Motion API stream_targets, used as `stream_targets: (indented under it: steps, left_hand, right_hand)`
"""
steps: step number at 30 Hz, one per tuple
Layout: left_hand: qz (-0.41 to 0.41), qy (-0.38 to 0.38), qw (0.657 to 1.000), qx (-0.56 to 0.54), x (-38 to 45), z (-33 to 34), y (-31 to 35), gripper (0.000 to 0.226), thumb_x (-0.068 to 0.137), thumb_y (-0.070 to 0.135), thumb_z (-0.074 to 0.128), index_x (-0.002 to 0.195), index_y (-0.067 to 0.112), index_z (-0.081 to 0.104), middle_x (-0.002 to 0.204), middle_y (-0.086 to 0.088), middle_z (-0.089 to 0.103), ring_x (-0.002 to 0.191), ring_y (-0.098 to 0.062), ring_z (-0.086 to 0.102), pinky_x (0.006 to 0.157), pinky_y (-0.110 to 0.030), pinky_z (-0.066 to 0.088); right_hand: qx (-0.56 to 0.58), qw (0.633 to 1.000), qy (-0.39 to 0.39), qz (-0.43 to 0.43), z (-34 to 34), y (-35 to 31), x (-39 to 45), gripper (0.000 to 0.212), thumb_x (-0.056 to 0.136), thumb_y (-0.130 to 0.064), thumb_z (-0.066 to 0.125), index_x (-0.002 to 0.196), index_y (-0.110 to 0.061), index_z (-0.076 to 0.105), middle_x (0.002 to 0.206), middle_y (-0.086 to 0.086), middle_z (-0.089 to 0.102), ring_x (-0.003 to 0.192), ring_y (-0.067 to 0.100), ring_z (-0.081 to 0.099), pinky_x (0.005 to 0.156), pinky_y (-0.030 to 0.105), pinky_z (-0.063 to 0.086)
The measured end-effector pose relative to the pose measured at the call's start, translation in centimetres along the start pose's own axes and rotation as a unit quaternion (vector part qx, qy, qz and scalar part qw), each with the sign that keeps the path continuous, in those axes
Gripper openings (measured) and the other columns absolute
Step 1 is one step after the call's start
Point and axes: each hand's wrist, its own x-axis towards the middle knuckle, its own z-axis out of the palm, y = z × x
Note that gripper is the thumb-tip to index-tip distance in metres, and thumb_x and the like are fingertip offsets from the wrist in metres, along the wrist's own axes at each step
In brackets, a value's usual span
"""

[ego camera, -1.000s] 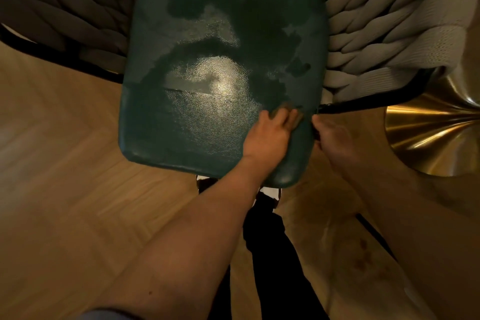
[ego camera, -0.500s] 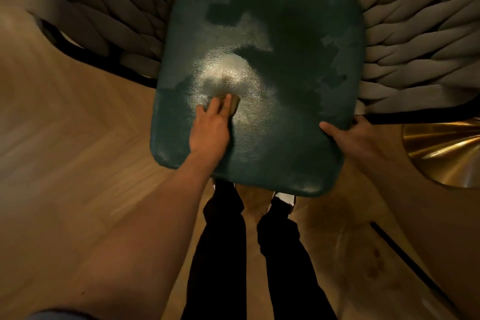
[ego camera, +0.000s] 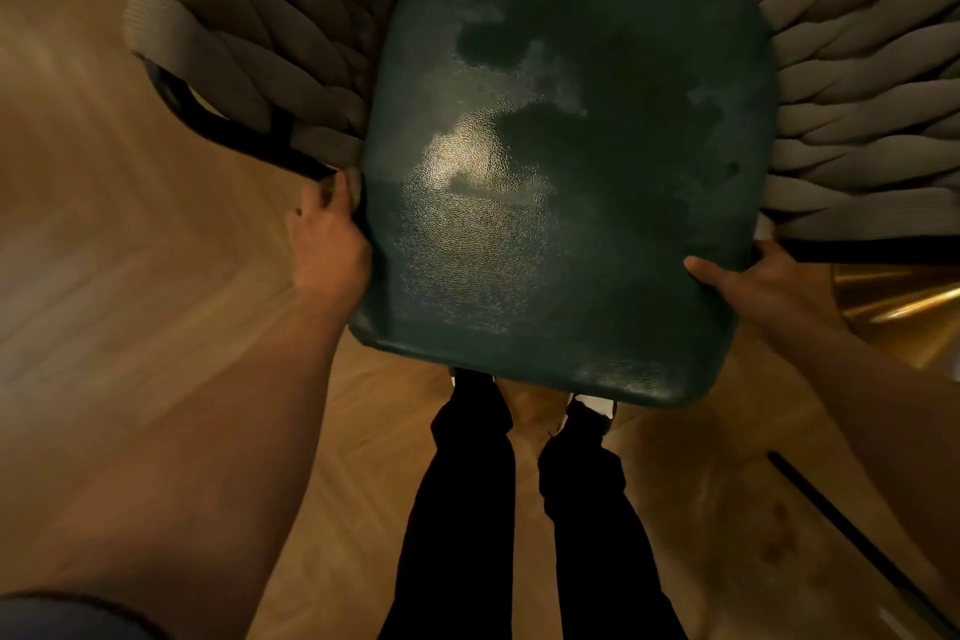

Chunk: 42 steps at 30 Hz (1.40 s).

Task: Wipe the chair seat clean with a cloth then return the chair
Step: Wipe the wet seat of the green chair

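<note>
The left hand (ego camera: pixel 327 239) has left the middle of the dark green, pebbled leather chair seat (ego camera: pixel 571 172), where it was pressing the cloth half a second ago, and now sits at the seat's left edge, fingers curled around that edge beside the black metal frame (ego camera: pixel 228 130). A small pale scrap showing at its fingertips is probably the cloth (ego camera: pixel 354 182), bunched in the grip, though too little shows to be sure. The right hand (ego camera: pixel 753 286) is clamped on the seat's front right corner, thumb lying on top and fingers hidden underneath, much as before. The seat surface is patchy: dark damp areas across the middle and back, with duller strips near the front edge. With both hands now on opposite sides of the seat, wiping looks finished or paused, and the grip suits moving the chair back to its place. The beige woven rope backrest (ego camera: pixel 270 47) wraps around the far sides, above the wooden herringbone floor (ego camera: pixel 156 327).
</note>
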Motion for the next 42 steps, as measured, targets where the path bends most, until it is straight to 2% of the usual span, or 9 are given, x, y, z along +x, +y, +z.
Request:
stream_targets:
  steps: [2, 6, 11, 14, 18, 23, 29, 38, 42]
  left_hand:
    - [-0.023, 0.014, 0.999, -0.04, 0.3, 0.1, 0.0, 0.067, 0.077, 0.007, 0.047, 0.144, 0.01, 0.042, 0.119, -0.028, 0.05, 0.1, -0.043, 0.049, 0.085, -0.046, 0.044]
    - [-0.001, -0.008, 0.998, -0.066, 0.3, 1.8, 0.6, 0.063, 0.085, 0.011, 0.043, 0.147, 0.005, 0.035, 0.126, -0.027, 0.049, 0.104, -0.041, 0.048, 0.089, -0.04, 0.044]
    - [0.01, 0.002, 0.997, -0.077, 0.5, 2.1, 1.5, 0.061, 0.085, 0.005, 0.047, 0.145, 0.001, 0.036, 0.133, -0.026, 0.045, 0.112, -0.038, 0.047, 0.096, -0.037, 0.044]
    - [0.025, 0.008, 0.994, -0.103, -0.2, 1.6, 3.7, 0.058, 0.086, 0.002, 0.048, 0.143, -0.002, 0.039, 0.135, -0.029, 0.041, 0.112, -0.042, 0.049, 0.099, -0.042, 0.045]
    - [0.039, -0.004, 0.993, -0.113, -1.3, 1.9, 8.2, 0.058, 0.085, 0.004, 0.043, 0.143, 0.005, 0.043, 0.13, -0.023, 0.045, 0.1, -0.042, 0.052, 0.09, -0.044, 0.044]
    - [0.1, -0.05, 0.986, -0.126, -3.8, 3.1, 15.9, 0.062, 0.087, 0.006, 0.046, 0.148, 0.008, 0.036, 0.141, -0.017, 0.039, 0.109, -0.036, 0.048, 0.096, -0.045, 0.045]
    - [0.183, -0.103, 0.972, -0.1, -8.0, 3.4, 26.8, 0.065, 0.092, 0.006, 0.046, 0.152, 0.006, 0.023, 0.145, -0.014, 0.036, 0.116, -0.033, 0.04, 0.102, -0.04, 0.034]
    - [0.221, -0.235, 0.934, -0.154, -10.1, 3.8, 35.3, 0.059, 0.094, 0.03, 0.05, 0.147, 0.022, 0.027, 0.136, 0.002, 0.035, 0.115, -0.03, 0.035, 0.081, -0.033, 0.039]
    - [0.257, -0.21, 0.938, -0.097, -9.7, 4.1, 34.6, 0.052, 0.097, 0.027, 0.045, 0.147, 0.02, 0.03, 0.134, 0.001, 0.038, 0.109, -0.029, 0.041, 0.08, -0.034, 0.043]
  right_hand:
    - [0.068, 0.997, -0.007, 0.026, -0.1, 0.1, 0.7, 0.105, 0.057, -0.065, 0.088, 0.143, -0.016, 0.053, 0.141, 0.006, 0.062, 0.123, 0.031, 0.062, 0.104, 0.047, 0.051]
    - [0.128, 0.99, -0.007, 0.06, -0.5, -0.7, 0.9, 0.078, 0.087, -0.064, 0.066, 0.144, -0.013, 0.053, 0.143, 0.007, 0.058, 0.126, 0.032, 0.059, 0.106, 0.042, 0.048]
    - [0.141, 0.988, -0.016, 0.068, -0.8, -1.0, 0.6, 0.119, 0.059, -0.105, 0.038, 0.147, -0.025, 0.051, 0.15, 0.007, 0.053, 0.132, 0.031, 0.054, 0.113, 0.052, 0.042]
    - [0.185, 0.981, -0.027, 0.056, -1.2, -1.5, -0.2, 0.097, 0.082, -0.091, 0.034, 0.149, -0.024, 0.051, 0.151, 0.006, 0.053, 0.132, 0.028, 0.054, 0.114, 0.049, 0.042]
    - [0.197, 0.977, -0.027, 0.072, -1.8, -0.8, 0.2, 0.144, 0.032, -0.11, 0.039, 0.146, -0.023, 0.055, 0.144, 0.004, 0.059, 0.127, 0.026, 0.059, 0.109, 0.047, 0.047]
    - [0.222, 0.971, -0.045, 0.081, -2.2, -0.8, 0.3, 0.081, 0.095, -0.078, 0.027, 0.142, -0.02, 0.058, 0.132, 0.003, 0.066, 0.115, 0.022, 0.064, 0.078, 0.031, 0.051]
    - [0.193, 0.971, -0.09, 0.106, -2.9, 7.3, 9.0, 0.114, 0.056, -0.109, 0.036, 0.135, -0.03, 0.064, 0.132, 0.005, 0.069, 0.122, 0.032, 0.065, 0.097, 0.049, 0.052]
    - [0.167, 0.978, -0.081, 0.099, -2.6, 9.3, 11.1, 0.095, 0.057, -0.106, 0.044, 0.127, -0.045, 0.065, 0.128, -0.005, 0.07, 0.119, 0.029, 0.066, 0.104, 0.057, 0.049]
    - [0.157, 0.983, -0.052, 0.081, -2.3, 6.9, 8.8, 0.108, 0.054, -0.108, 0.043, 0.132, -0.037, 0.062, 0.131, -0.002, 0.068, 0.121, 0.028, 0.064, 0.106, 0.054, 0.048]
